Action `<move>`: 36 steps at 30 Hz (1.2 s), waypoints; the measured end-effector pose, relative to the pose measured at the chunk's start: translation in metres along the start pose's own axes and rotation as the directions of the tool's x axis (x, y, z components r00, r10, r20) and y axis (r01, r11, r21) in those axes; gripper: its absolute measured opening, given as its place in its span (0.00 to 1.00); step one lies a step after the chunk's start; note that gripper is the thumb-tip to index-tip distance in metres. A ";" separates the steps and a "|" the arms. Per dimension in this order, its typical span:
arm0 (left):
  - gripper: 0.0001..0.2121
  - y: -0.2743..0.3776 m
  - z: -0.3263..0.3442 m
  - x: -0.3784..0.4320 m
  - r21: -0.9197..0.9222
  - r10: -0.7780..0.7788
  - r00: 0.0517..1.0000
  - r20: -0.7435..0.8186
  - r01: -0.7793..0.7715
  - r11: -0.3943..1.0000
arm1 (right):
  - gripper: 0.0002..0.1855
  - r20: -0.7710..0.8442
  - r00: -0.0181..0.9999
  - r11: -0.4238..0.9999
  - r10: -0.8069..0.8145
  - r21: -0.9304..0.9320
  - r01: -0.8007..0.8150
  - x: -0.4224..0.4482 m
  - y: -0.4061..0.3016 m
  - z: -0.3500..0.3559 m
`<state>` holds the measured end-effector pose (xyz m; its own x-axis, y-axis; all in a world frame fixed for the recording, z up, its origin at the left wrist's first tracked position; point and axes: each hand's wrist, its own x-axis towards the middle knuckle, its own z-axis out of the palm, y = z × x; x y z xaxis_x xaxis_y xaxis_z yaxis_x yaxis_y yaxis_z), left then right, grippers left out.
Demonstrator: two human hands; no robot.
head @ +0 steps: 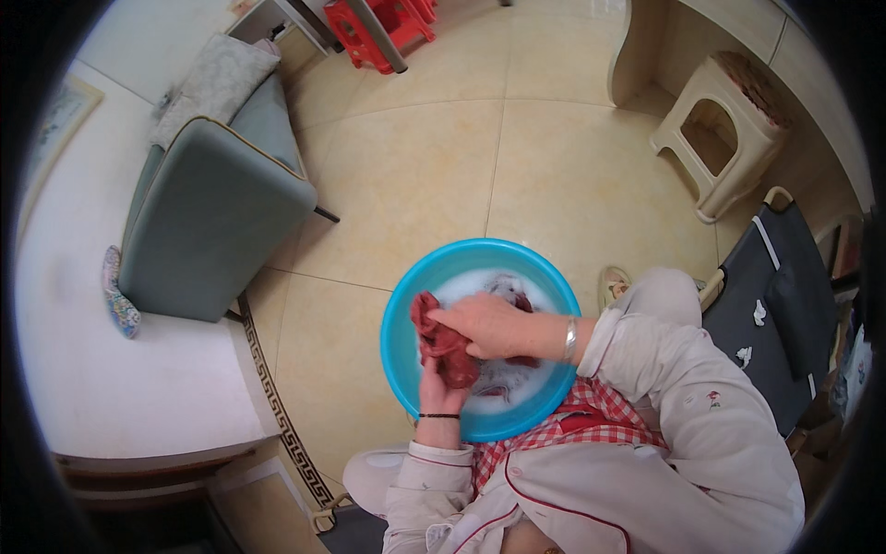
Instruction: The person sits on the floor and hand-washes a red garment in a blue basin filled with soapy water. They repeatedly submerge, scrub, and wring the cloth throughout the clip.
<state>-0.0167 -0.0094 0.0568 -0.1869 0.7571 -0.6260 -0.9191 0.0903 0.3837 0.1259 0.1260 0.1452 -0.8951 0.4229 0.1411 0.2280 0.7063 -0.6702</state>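
A wet red cloth [451, 353] is bunched between my two hands over a blue plastic basin [394, 374]. My left hand [440, 391] grips it from below, near the basin's left side. From the right, my right hand [488, 325] holds the upper part of the same cloth, with the fingers partly hidden by the fabric. Soapy water with white suds [477, 277] fills the basin. Dark red fabric [520, 302] lies partly sunk in the suds, mostly hidden behind my right hand and forearm.
A grey-green chair [214, 215] with a cushion [218, 83] stands at the left by the wall. A beige plastic stool [720, 138] is at the upper right, near a dark folding chair [754, 311]. Red plastic stools [377, 31] stand at the top. Tiled floor [415, 180] surrounds the basin.
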 end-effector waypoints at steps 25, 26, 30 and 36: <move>0.11 0.048 0.064 -0.059 0.555 0.259 0.894 0.367 -0.433 0.710 | 0.15 0.222 0.933 0.944 0.284 0.108 -0.313 -0.017 0.108 0.049; 0.11 0.049 0.066 -0.056 0.542 0.262 0.906 0.333 -0.411 0.733 | 0.14 0.239 0.928 0.936 0.287 0.134 -0.325 -0.015 0.113 0.050; 0.11 0.056 0.031 -0.041 0.689 0.366 0.925 0.104 -0.332 0.644 | 0.13 0.049 0.891 0.781 0.451 0.463 -0.420 -0.003 0.072 0.016; 0.10 0.042 0.031 -0.037 0.893 0.441 0.871 0.216 -0.359 0.272 | 0.14 -0.015 0.894 0.579 0.448 0.767 -0.277 -0.005 0.012 -0.027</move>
<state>-0.0377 -0.0139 0.1172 -0.4931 0.8391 -0.2297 0.1272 0.3307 0.9351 0.1436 0.1473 0.1560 -0.6919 0.7033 -0.1632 0.0862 -0.1439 -0.9858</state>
